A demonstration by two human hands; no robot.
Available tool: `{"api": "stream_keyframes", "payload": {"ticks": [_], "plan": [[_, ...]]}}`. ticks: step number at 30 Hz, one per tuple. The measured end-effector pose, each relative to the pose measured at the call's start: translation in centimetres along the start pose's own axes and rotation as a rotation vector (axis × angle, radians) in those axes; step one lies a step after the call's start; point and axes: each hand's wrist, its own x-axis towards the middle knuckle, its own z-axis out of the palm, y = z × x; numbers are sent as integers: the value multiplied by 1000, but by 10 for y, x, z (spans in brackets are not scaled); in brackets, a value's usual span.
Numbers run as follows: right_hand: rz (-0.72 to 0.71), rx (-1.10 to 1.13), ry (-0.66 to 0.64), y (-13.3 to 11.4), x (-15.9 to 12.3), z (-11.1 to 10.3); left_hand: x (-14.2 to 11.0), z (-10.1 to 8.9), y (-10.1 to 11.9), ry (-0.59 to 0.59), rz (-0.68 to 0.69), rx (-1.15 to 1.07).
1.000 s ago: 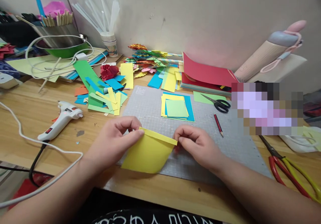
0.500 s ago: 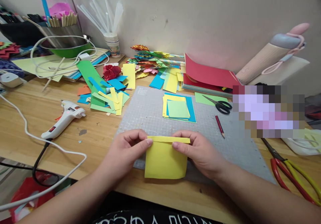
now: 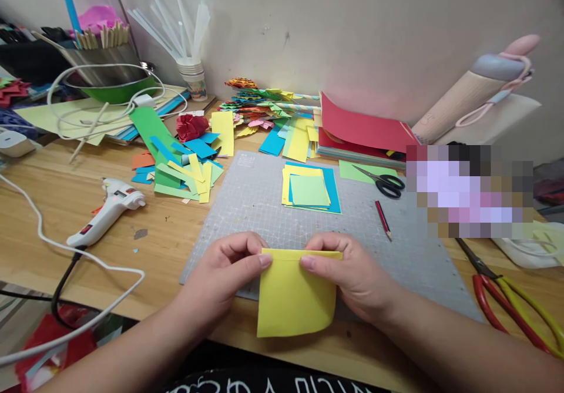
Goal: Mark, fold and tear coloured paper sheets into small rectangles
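Observation:
A yellow sheet of paper [image 3: 296, 299] hangs upright between my hands at the near edge of the cutting mat. My left hand [image 3: 235, 269] pinches its upper left corner, thumb in front and fingers behind. My right hand [image 3: 348, 272] grips the upper right part the same way. A narrow folded strip or crease runs along the paper's top edge. The lower right corner curls a little. Just beyond my hands, a stack of yellow, blue and light green paper squares [image 3: 311, 190] lies on the grey cutting mat [image 3: 251, 205].
Black scissors [image 3: 388, 184] and a dark red pencil [image 3: 382, 219] lie right of the stack. Large red-and-yellow-handled scissors [image 3: 506, 299] sit at far right. A white glue gun [image 3: 106, 211] with its cable is at left. Paper scraps [image 3: 180, 175] lie behind it.
The yellow paper has come slightly lower and nearer, still in both hands. Its top fold, which stood out as a raised flap, now looks flatter. The view has shifted slightly.

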Motion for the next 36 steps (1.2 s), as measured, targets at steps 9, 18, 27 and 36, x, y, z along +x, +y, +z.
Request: {"api": "stream_keyframes", "payload": {"ticks": [9,18,27,36], "plan": [[31,-375,-29,-5,-6,10,2,11,20,-138,132,669],[30,-467,-30,-2,-6,15,6,15,28,-307,202,1017],[56,-375,-1,-8,-11,10,5,-3,33,-292,166,1032],[25,-309,50,-2,-4,3,4,-28,29,-36,26,616]]}}
